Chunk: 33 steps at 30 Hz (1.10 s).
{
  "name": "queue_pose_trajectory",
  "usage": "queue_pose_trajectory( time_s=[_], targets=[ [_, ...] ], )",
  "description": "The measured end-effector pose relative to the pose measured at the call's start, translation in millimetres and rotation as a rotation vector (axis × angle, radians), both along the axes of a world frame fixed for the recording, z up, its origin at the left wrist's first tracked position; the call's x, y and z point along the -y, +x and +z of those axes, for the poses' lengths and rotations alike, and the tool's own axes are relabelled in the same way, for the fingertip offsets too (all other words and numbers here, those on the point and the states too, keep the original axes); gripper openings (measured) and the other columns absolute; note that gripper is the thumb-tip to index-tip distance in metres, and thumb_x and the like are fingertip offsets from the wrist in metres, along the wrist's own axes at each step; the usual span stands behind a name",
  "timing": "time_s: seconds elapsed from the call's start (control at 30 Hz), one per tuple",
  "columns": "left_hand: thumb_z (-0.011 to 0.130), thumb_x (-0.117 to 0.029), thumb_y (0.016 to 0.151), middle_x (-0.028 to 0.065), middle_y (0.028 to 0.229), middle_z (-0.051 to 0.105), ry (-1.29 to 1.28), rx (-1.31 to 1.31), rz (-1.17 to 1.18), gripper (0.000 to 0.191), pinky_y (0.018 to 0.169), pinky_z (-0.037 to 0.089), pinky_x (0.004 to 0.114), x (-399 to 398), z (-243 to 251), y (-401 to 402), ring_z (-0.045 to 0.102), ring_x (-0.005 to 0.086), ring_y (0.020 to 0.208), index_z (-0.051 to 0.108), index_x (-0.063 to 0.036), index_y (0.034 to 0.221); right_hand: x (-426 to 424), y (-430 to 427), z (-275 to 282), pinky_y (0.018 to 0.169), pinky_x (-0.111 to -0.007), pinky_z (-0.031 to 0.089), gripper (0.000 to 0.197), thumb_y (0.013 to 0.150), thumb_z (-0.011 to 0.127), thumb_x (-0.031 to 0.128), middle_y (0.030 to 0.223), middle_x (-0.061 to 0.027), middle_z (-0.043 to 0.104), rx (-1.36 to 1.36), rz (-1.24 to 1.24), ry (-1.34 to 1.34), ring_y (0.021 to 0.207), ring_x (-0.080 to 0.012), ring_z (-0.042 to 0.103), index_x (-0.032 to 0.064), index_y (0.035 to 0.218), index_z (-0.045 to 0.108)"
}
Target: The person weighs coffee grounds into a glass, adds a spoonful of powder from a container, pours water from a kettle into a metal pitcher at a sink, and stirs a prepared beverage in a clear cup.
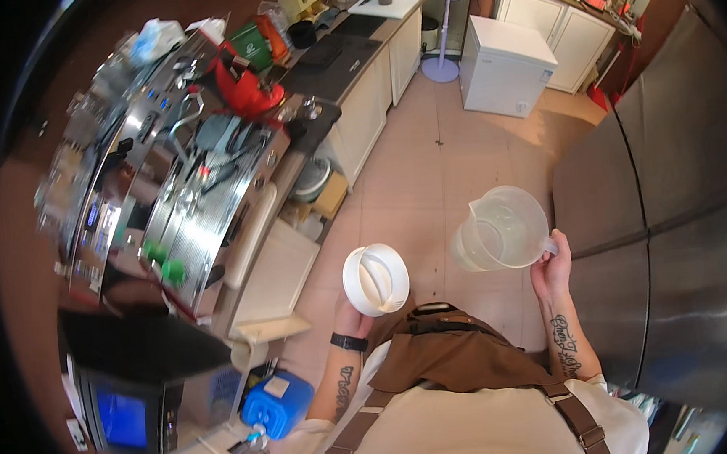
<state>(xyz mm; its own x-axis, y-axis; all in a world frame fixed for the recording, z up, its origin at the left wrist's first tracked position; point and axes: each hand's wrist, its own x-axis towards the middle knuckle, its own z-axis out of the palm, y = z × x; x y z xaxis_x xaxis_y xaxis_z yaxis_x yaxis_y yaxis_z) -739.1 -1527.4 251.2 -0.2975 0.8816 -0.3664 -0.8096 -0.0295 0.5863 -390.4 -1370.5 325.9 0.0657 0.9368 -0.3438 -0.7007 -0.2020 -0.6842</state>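
Observation:
My left hand [350,321] grips a round white plastic lid [355,284] from below. The lid's hollow side, with a bar across it, faces up. My fingers are mostly hidden beneath it. Off to the right, my right hand [554,270] is closed round the handle of a translucent plastic measuring jug [493,230]. The jug has no lid on, and its spout points to the left. Whether it holds any clear liquid I cannot tell. Lid and jug are apart, both held over the tiled floor [420,179].
On the left counter stands a steel espresso machine [181,240]. A blue jerrycan [281,400] is near my left elbow. Steel refrigerator doors [602,210] rise close on my right. Ahead are a white chest freezer [504,68] and a lilac pedestal fan [447,25].

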Motion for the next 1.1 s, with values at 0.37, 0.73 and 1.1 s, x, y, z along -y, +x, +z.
queue_pose_trajectory(
  time_s=[0.37, 0.73, 1.1],
  targets=[
    [0.055, -0.008, 0.097, 0.0102, 0.124, 0.063, -0.010, -0.014, -0.006, 0.033, 0.096, 0.052, 0.036, -430.3, 0.8, -144.8, 0.062, 0.0207, 0.112, 0.055, -0.0006, 0.129, -491.2, -177.1, 13.8, 0.060, -0.025, 0.036, 0.021, 0.098, 0.055, 0.019, 0.061, 0.0038, 0.048, 0.049, 0.081, 0.063, 0.059, -0.0083, 0.044, 0.0130, 0.078, 0.054],
    [0.051, -0.015, 0.098, 0.0158, 0.135, 0.057, -0.121, 0.140, 0.484, 0.042, 0.104, 0.048, 0.045, -660.7, -41.6, -144.9, 0.057, 0.0293, 0.122, 0.048, 0.0000, 0.137, -907.0, -418.9, -22.2, 0.061, -0.027, 0.036, 0.016, 0.091, 0.060, 0.020, 0.064, 0.0015, 0.049, 0.061, 0.546, 0.166, 0.061, -0.0109, 0.045, 0.0068, 0.081, 0.062],
    [0.043, -0.024, 0.103, 0.0144, 0.136, 0.057, -0.159, -0.073, 0.622, 0.043, 0.105, 0.046, 0.044, -808.1, -62.8, -235.2, 0.056, 0.0297, 0.123, 0.049, 0.0007, 0.137, -1083.3, -576.6, -84.7, 0.054, -0.027, 0.031, 0.022, 0.087, 0.062, 0.019, 0.062, 0.0001, 0.054, 0.118, 0.750, 0.174, 0.056, -0.0105, 0.044, 0.0056, 0.069, 0.061]
  ],
)
